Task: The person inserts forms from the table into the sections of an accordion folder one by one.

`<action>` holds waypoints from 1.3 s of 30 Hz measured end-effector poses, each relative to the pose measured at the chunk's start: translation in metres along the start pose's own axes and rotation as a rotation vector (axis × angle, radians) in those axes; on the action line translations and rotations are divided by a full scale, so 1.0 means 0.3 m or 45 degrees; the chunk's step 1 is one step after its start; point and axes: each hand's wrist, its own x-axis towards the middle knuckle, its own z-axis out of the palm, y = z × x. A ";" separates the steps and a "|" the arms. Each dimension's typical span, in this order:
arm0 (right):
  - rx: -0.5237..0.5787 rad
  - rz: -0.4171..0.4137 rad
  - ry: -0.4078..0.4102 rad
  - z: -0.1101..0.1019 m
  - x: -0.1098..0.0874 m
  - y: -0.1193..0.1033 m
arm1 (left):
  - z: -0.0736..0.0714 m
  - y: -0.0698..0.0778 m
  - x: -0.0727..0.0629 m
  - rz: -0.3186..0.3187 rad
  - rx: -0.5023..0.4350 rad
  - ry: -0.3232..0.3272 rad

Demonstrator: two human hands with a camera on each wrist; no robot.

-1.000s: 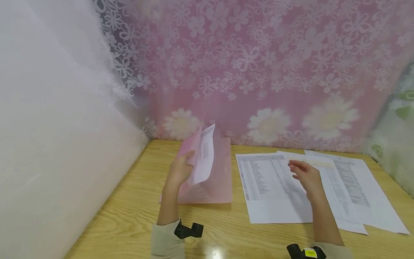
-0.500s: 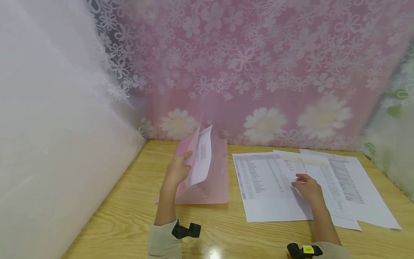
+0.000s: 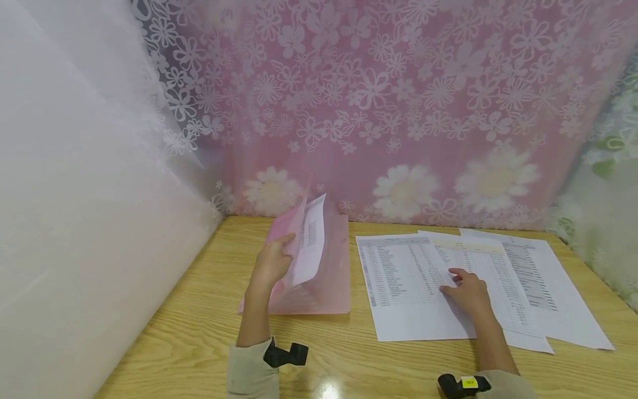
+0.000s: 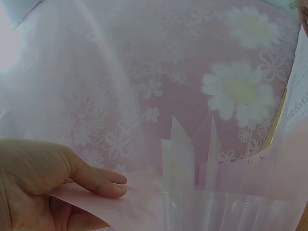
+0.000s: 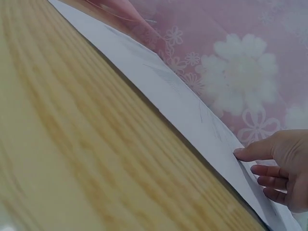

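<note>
My left hand grips the raised cover of a pink plastic folder. In the left wrist view the thumb lies on top of the pink cover, fingers beneath, with clear pocket edges standing up beside it. A white printed sheet leans out from inside the folder. Over on the right, my right hand is above the leftmost printed sheet, its fingers loosely bent and holding nothing. The right wrist view has the thumb tip close at the surface of that paper.
Two more printed sheets overlap to the right, a middle sheet with a yellow header band and an outer sheet. A wooden table bears everything. Behind hangs a pink floral curtain, with a white wall at the left.
My right hand has come down from the top of the sheets to the leftmost sheet, its fingers spreading slightly. The left hand keeps holding the folder's cover. The head view has shifted a little.
</note>
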 end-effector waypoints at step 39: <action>-0.060 0.062 0.016 0.003 -0.012 -0.034 | 0.008 0.012 -0.004 0.006 0.028 -0.020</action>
